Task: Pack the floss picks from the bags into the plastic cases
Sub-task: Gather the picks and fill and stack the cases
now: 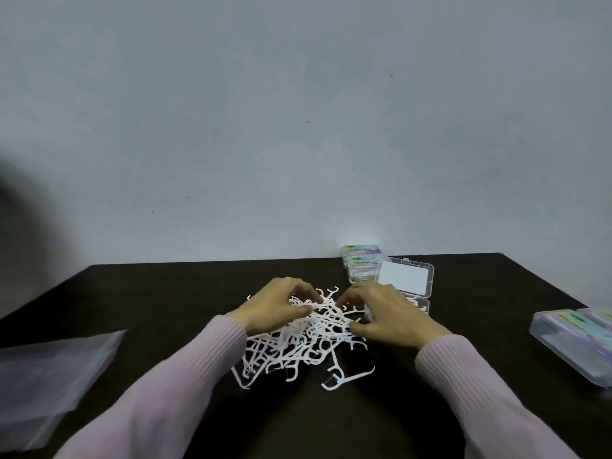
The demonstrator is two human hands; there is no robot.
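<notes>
- The floss picks [298, 339] lie in a loose tangled heap on the dark table [165, 293], right under both hands, with no common long axis; they point every way.
- The left hand [278, 306] rests on the heap's far left, fingers curled and pinching a few picks.
- The right hand [387, 313] sits at the heap's far right, fingers curled down into the picks; whether it actually holds any I cannot tell.
- The open clear case [407, 279] lies just beyond the right hand, so that hand is nearer; a few picks seem to lie in its base.
- Behind it stand two labelled cases [362, 260], closed.
- A larger clear box [576, 346] at the right holds more cases.
- An emptied bag [49, 369] lies flat at the left.
</notes>
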